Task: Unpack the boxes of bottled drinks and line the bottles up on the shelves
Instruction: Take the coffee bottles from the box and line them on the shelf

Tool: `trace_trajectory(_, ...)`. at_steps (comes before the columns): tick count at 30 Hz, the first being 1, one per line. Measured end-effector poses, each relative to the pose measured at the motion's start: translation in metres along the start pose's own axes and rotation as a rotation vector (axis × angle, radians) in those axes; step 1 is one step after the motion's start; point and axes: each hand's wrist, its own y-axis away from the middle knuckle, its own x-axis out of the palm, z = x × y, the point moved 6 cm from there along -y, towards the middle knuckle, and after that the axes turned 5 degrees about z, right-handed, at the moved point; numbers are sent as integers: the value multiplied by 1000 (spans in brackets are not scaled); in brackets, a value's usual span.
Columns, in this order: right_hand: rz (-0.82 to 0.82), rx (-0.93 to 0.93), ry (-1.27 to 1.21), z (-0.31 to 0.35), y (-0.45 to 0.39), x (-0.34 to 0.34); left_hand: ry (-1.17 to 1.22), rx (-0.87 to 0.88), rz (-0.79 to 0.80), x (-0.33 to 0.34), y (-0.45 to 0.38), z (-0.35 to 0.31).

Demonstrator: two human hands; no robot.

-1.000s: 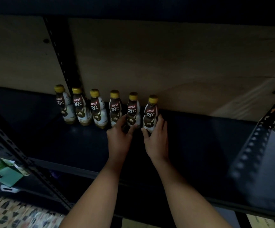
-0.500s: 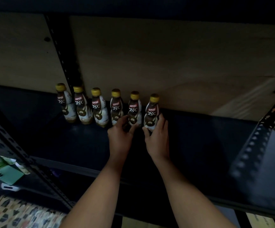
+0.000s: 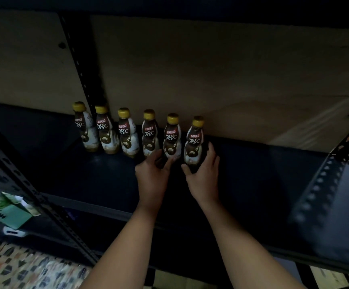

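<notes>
One head-worn camera looks forward and down, close over the dark shelf [image 3: 252,174], wooden backboard [image 3: 211,76] filling the upper frame.

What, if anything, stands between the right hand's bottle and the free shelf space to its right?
Nothing visible does. The right hand grips the rightmost bottle, last in a row of six, and the dark shelf beside it lies bare as far as the perforated upright.
</notes>
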Motion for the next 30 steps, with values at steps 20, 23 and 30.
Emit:
trace_trajectory(20, 386, -37, 102, -284, 240, 83, -125, -454, 424, 83, 322, 275)
trace_trajectory(23, 537, 203, 246, -400, 279, 136, -284, -596, 674, 122, 394, 388)
trace_trajectory(30, 762, 526, 503, -593, 368, 217, -610, -624, 1032, 184, 496, 542)
